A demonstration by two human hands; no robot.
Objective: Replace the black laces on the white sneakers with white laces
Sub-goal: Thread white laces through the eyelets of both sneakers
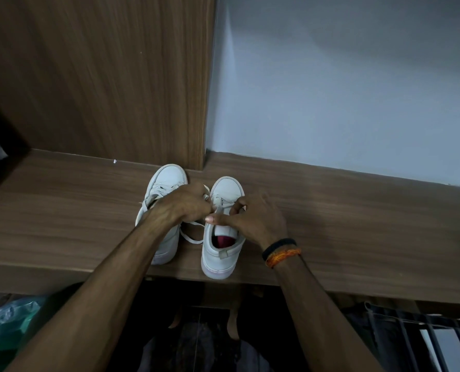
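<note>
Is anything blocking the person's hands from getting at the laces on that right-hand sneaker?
Nothing visible does. Both the left hand and the right hand are already at the white lace over the right sneaker tongue, fingers curled on it. The left sneaker stands beside it, out of the way.

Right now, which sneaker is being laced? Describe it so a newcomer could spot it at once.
Find the wooden shelf under the pale wall. Two white sneakers stand on it, toes to the wall; take the right sneaker, which both hands work over. Unlike its neighbour, it shows a red lining, and its heel juts over the shelf's front edge.
</note>
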